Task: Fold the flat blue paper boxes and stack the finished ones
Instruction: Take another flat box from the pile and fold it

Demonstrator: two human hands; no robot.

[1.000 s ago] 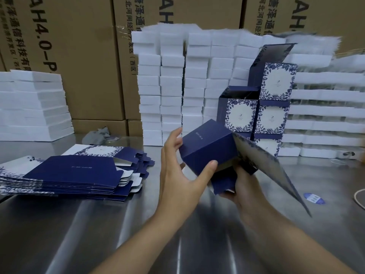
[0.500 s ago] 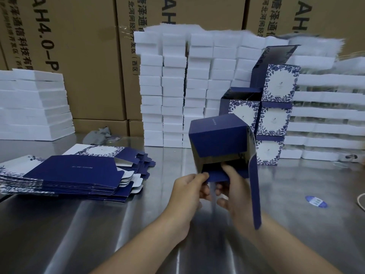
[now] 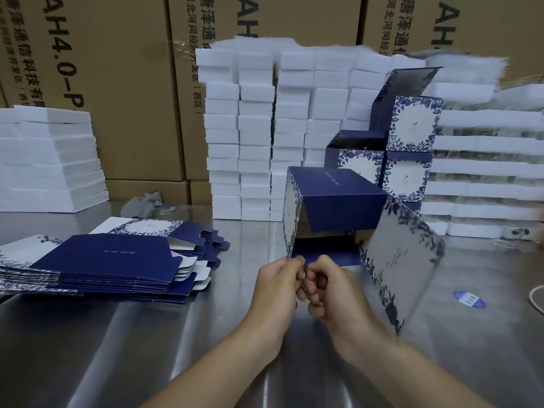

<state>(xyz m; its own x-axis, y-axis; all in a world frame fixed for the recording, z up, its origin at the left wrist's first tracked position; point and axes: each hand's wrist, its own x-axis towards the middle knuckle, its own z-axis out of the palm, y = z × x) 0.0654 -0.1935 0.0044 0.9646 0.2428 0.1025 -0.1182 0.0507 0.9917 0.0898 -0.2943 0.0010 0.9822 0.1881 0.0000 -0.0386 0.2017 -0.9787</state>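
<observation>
Blue half-folded box (image 3: 332, 198): left hand (image 3: 276, 287) and right hand (image 3: 332, 290) each pinch its lower flap; flat boxes (image 3: 103, 260) lie on the bench (image 3: 117, 348) to its left.

A steel bench (image 3: 88, 348) with a streaky shine runs across the foreground. Tall brown cartons (image 3: 126, 83) printed with black lettering stand along its back. In front of them, white foam blocks (image 3: 256, 136) rise in several tight columns at the centre, a lower pile of white slabs (image 3: 50, 160) sits at the left, and wider white layers (image 3: 482, 172) are stacked at the right. A crumpled grey rag (image 3: 144, 201) lies at the cartons' foot. A blue oval sticker (image 3: 469, 298) lies flat on the bench at the right, near a pale cord (image 3: 534, 295) at the frame edge
</observation>
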